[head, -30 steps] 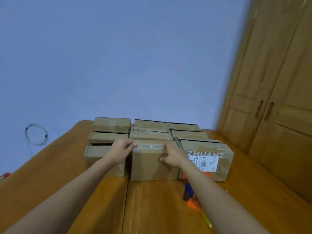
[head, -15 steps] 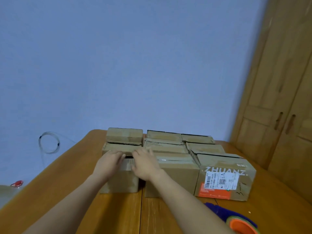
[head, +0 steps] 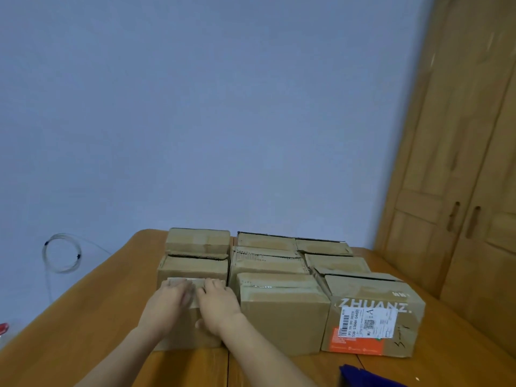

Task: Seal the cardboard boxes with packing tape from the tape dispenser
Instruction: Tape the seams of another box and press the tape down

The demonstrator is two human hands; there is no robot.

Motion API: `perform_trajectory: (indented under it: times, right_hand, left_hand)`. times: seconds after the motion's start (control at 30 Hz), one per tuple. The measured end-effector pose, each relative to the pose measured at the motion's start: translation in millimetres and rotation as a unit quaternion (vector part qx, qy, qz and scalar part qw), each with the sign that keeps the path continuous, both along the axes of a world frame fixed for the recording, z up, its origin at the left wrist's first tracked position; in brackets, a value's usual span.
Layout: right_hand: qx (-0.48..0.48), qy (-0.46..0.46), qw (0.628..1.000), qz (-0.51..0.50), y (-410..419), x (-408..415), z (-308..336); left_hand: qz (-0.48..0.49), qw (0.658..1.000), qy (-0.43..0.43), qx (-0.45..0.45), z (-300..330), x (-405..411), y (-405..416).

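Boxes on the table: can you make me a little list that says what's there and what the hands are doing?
boxes: nine cardboard boxes, three rows of three
front left box: both hands on it
left hand: flat on the box's top front edge
right hand: flat beside it, thumb on the box's front
labelled box: front right, reads ZHUANZ
table: wooden
blue thing: bottom edge, mostly cut off

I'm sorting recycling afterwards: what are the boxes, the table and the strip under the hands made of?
Boxes: brown cardboard, matte, creased at the edges. Table: wood by its look, orange-brown, smooth with a slight sheen. Strip: likely clear plastic packing tape, glossy and pale across the box top.
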State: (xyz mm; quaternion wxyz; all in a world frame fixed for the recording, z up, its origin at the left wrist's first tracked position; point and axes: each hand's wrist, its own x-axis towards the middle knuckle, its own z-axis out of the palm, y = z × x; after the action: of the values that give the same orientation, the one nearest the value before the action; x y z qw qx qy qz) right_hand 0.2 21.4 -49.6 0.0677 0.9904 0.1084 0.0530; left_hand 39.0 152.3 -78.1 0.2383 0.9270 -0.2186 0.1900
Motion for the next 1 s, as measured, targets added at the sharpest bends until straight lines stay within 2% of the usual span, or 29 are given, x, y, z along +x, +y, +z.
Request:
perform_trajectory:
  times: [0.17,0.3,0.43,0.63,0.8,1.0]
  right_hand:
    - [-0.023,0.0,1.0,0.001,3,-3,6]
    - [-0.027,-0.004,1.0,0.005,5,-8,7]
    - [-0.026,-0.014,0.999,0.016,4,-21,9]
    - [-0.044,-0.02,0.998,0.043,8,-54,15]
    - [-0.053,-0.02,0.997,0.061,8,-88,17]
    - [-0.058,-0.024,0.996,0.065,-12,-133,19]
  left_hand:
    - [0.019,1.0,-0.006,0.019,3,-2,1]
    - [0.015,1.0,0.001,-0.01,11,-12,4]
    - [0.013,1.0,-0.006,-0.003,15,-26,12]
    - [0.025,0.998,0.0,-0.054,8,-51,14]
    - [0.036,0.998,0.022,-0.047,7,-84,14]
    - [0.009,0.998,-0.002,-0.062,5,-128,-4]
